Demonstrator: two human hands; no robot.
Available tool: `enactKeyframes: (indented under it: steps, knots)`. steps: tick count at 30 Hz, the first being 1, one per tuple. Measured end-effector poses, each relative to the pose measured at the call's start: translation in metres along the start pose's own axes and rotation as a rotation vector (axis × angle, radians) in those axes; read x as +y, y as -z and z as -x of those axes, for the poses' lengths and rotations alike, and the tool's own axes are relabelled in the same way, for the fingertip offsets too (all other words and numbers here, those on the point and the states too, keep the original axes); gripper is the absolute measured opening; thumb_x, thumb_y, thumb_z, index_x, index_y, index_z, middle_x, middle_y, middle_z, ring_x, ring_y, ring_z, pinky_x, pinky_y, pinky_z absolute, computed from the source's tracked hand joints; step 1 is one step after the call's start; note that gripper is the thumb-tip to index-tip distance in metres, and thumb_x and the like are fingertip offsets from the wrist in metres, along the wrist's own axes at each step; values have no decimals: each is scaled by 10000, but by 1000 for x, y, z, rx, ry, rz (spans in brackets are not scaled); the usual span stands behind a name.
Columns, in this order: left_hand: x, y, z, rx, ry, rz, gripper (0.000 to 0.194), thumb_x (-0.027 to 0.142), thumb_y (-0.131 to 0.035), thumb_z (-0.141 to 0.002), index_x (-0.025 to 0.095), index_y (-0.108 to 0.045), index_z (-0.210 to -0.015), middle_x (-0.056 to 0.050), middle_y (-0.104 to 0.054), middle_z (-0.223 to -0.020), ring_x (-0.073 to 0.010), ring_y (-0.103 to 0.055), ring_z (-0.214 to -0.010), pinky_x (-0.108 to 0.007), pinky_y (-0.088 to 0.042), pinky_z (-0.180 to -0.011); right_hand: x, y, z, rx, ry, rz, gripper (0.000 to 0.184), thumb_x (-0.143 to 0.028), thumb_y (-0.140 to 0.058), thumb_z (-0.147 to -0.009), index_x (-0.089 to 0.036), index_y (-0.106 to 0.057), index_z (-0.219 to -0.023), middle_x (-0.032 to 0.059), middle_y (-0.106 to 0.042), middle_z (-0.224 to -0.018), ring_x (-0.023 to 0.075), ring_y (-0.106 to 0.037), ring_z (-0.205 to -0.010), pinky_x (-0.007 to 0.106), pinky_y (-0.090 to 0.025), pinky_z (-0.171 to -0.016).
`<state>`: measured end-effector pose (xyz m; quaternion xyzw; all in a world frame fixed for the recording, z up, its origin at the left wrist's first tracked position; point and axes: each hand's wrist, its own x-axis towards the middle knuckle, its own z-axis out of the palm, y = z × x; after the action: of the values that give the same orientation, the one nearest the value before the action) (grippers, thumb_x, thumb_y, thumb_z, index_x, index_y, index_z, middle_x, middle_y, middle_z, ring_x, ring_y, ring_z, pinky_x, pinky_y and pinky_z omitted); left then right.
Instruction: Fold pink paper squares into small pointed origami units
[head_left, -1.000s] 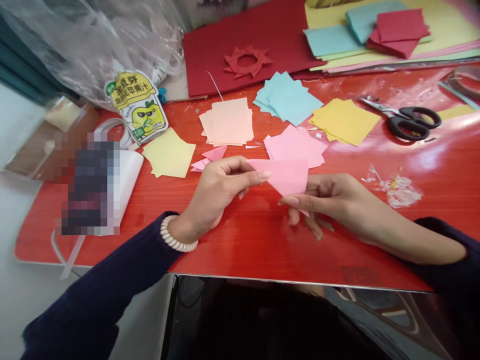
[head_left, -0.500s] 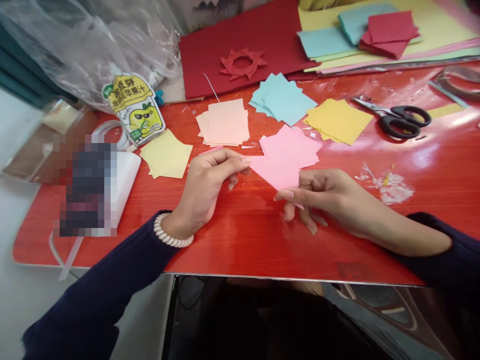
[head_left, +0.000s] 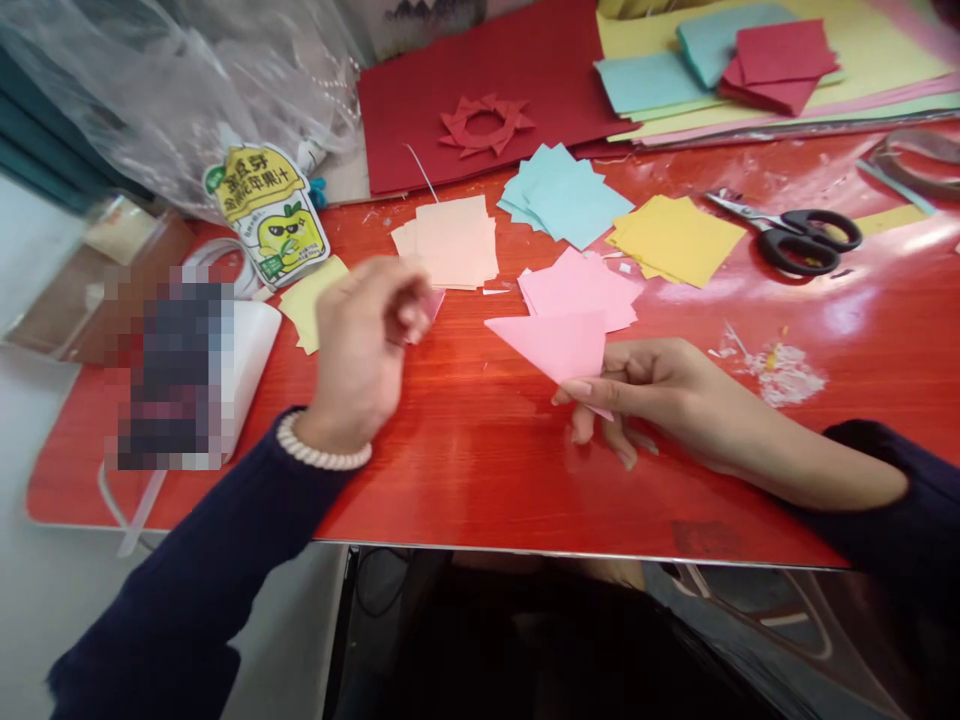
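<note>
My right hand (head_left: 637,395) pinches a folded pink paper triangle (head_left: 559,345) between thumb and fingers, with one point of it facing left. Behind this triangle lies a stack of pink paper squares (head_left: 581,285). My left hand (head_left: 364,345) is raised over the left part of the table, apart from the triangle; its curled fingers are smeared by motion. Right by those fingertips shows the edge of another pink paper piece (head_left: 436,303), mostly hidden behind the hand. Pale yellow squares (head_left: 304,305) are partly covered by the left hand.
Peach (head_left: 454,240), blue (head_left: 566,195) and yellow squares (head_left: 679,240) lie on the red table (head_left: 465,480). Black-handled scissors (head_left: 802,240) and white scraps (head_left: 795,375) are at right. A red paper ring (head_left: 487,125) sits behind; a drink pouch (head_left: 277,215) stands at left.
My left hand has let go of the triangle's left point and moved left and slightly up. My right hand still holds the triangle in nearly the same place.
</note>
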<state>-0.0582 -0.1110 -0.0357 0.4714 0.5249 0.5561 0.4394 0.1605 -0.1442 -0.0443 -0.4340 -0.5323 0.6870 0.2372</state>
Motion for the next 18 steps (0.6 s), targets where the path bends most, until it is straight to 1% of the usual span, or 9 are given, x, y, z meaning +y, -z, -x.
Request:
enactKeyframes:
  steps: [1, 3, 5, 7, 9, 11, 14, 16, 18]
  knots:
    - [-1, 4, -3, 38, -67, 49, 180, 253, -589, -791, 183, -541, -632, 22, -521, -641, -52, -367, -519, -216, -294, -459, -1, -1, 0, 7, -7, -5, 315, -411, -669, -796, -151, -541, -673, 41, -699, -651, 64, -536, -363, 200, -310, -335]
    - [-4, 7, -3, -12, -126, 21, 138, 319, -595, -837, 208, -580, -756, 25, -566, -740, -57, -412, -574, -220, -330, -500, -2, -2, -1, 28, -22, -23, 306, -411, -686, -779, -150, -554, -688, 36, -692, -636, 64, -529, -354, 197, -306, -324]
    - [-7, 4, 4, -180, -124, -111, 141, 375, -584, -860, 239, -602, -894, 23, -614, -876, -81, -508, -706, -234, -410, -604, -5, -4, -2, 29, -34, -29, 309, -414, -700, -764, -150, -561, -683, 32, -689, -633, 65, -530, -357, 193, -320, -324]
    - [-7, -2, 14, -363, -123, -232, 181, 363, -610, -845, 248, -622, -984, 4, -630, -987, -116, -559, -855, -245, -451, -726, -7, -4, -2, 1, -39, -4, 311, -411, -697, -773, -145, -578, -663, 30, -677, -612, 67, -538, -374, 188, -355, -343]
    - [-5, -7, 21, -490, -137, -320, 196, 334, -616, -842, 235, -649, -1008, -17, -635, -985, -119, -576, -839, -237, -461, -741, -7, -2, -2, -37, -28, 12, 305, -408, -669, -805, -139, -611, -673, 30, -669, -607, 71, -559, -412, 180, -404, -382]
    - [-5, -9, 23, -539, -156, -358, 178, 299, -590, -862, 220, -669, -999, -17, -639, -925, -89, -569, -715, -219, -465, -684, -5, 0, -2, -57, -15, -35, 327, -439, -598, -857, -138, -644, -736, 39, -679, -646, 81, -586, -455, 178, -447, -417]
    - [-8, -6, 19, -543, -173, -321, 158, 224, -568, -875, 217, -678, -989, -7, -637, -908, -59, -550, -634, -199, -476, -633, 0, 2, -4, -53, 17, -174, 426, -522, -467, -907, -141, -650, -855, 74, -705, -769, 117, -642, -540, 193, -486, -437]
    - [-11, -5, 15, -562, -203, -274, 159, 184, -564, -871, 218, -681, -974, -8, -624, -908, -56, -552, -629, -198, -490, -623, 2, 2, -5, -43, 28, -216, 444, -549, -454, -901, -145, -638, -901, 89, -710, -827, 142, -669, -601, 211, -513, -465]
    - [-13, -5, 13, -594, -247, -239, 158, 170, -552, -876, 219, -681, -952, -15, -609, -921, -56, -553, -632, -205, -506, -625, 3, 1, -5, -21, 8, -213, 408, -541, -504, -878, -151, -618, -918, 89, -709, -837, 157, -679, -627, 228, -529, -488]
